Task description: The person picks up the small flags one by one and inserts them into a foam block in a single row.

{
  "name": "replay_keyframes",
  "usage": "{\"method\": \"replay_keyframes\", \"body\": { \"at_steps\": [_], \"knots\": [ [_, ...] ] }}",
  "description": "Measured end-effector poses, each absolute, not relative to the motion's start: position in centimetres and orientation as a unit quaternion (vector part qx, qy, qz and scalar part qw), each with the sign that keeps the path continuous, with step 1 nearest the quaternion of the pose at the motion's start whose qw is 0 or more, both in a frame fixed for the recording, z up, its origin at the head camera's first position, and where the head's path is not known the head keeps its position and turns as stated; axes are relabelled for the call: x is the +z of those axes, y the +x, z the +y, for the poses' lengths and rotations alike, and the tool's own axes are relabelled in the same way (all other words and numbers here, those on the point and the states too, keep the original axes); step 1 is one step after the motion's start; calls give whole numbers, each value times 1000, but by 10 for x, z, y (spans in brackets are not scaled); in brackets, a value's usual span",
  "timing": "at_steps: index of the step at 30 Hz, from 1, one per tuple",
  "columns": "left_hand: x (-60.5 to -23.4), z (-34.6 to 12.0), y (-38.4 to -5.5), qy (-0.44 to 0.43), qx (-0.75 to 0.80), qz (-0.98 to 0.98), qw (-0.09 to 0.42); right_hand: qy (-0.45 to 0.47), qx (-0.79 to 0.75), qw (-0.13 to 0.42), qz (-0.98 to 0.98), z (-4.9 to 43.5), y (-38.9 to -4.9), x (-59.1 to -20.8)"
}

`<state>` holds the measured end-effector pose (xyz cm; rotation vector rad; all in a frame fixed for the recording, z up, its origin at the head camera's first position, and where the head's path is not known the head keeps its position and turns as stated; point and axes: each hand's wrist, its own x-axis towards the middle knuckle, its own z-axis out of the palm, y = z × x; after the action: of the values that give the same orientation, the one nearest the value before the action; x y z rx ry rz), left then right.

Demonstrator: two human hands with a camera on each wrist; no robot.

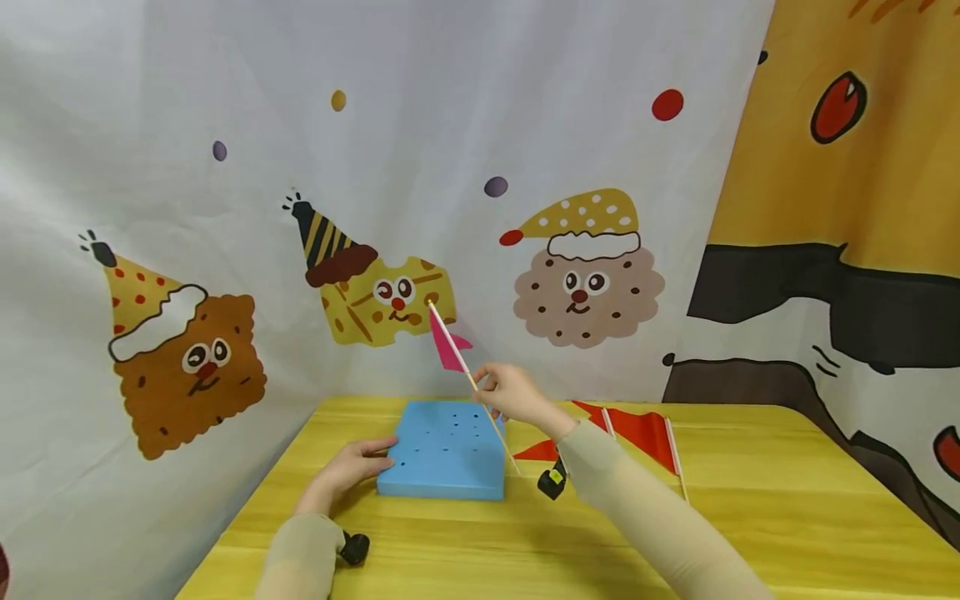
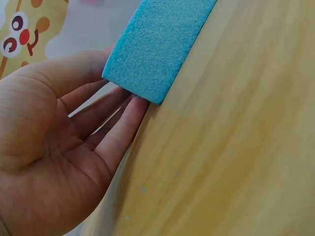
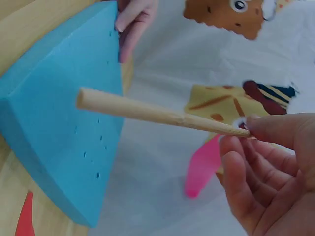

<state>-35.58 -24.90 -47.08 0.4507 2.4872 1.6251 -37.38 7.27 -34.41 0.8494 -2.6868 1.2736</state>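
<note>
My right hand (image 1: 517, 392) pinches the thin wooden stick of a pink flag (image 1: 447, 346) between thumb and fingertips. The stick slants, its cloth up at the far left and its bare lower end hanging near the right side of a light blue foam block (image 1: 442, 477). In the right wrist view that bare stick (image 3: 133, 108) crosses in front of the block's holed face. Small holes dot the block, which lies flat on the table. At its left edge, my left hand (image 1: 356, 467) rests with fairly straight fingers (image 2: 120, 125) against the side and the thumb along the upper edge.
Several red flags (image 1: 645, 437) on sticks lie on the yellow wood-grain table (image 1: 780, 500) right of the block, partly behind my right forearm. A cloth (image 1: 420, 125) printed with cartoon biscuits hangs behind and at the left of the table.
</note>
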Motion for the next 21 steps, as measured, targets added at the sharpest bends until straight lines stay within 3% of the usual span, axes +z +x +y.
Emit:
{"method": "replay_keyframes", "body": {
  "at_steps": [21],
  "knots": [
    [-473,-249,-357,156,558,812,67,275,476,81,-832,10,-421,-367]
  ]
}}
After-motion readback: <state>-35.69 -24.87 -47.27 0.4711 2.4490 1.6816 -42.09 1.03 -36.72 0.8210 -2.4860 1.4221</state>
